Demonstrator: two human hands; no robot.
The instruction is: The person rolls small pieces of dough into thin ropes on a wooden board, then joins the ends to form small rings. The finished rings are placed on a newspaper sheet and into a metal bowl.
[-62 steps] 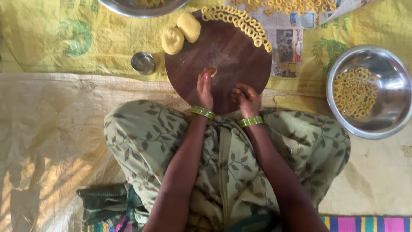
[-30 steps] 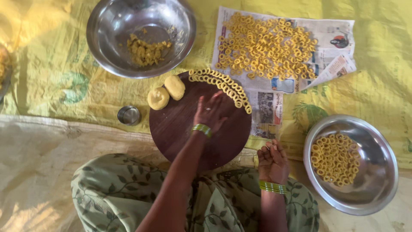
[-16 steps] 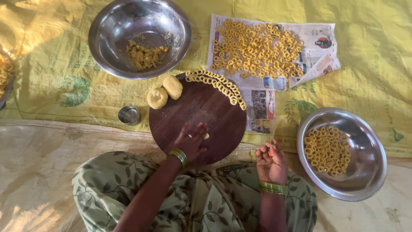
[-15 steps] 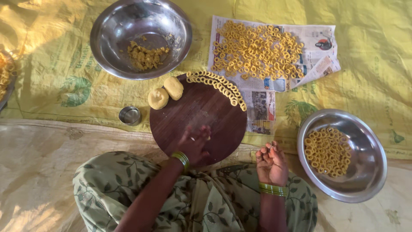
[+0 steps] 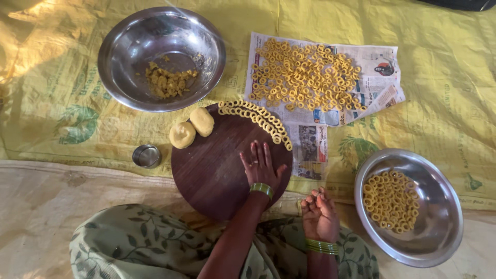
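Bowls: two big shiny bowls. One bowl at the top left has dough bits in it. The other bowl at the right has dough rings in it.
Cup: one small metal cup sits left of the board.
Dough balls: two yellow dough balls sit side by side on the top left edge of the board.
Board: one round dark wooden board lies on the yellow floor cloth.
Paper: one newspaper sheet with small coloured pictures lies above the board, covered with many rings.
Rings on board: one curved row of rings runs along the top edge, just above the fingers, not touching them.
Left hand: flat on the board, fingers spread out, holding nothing.
Right hand: off the board, palm up, fingers loosely curled; I cannot tell if it holds anything.
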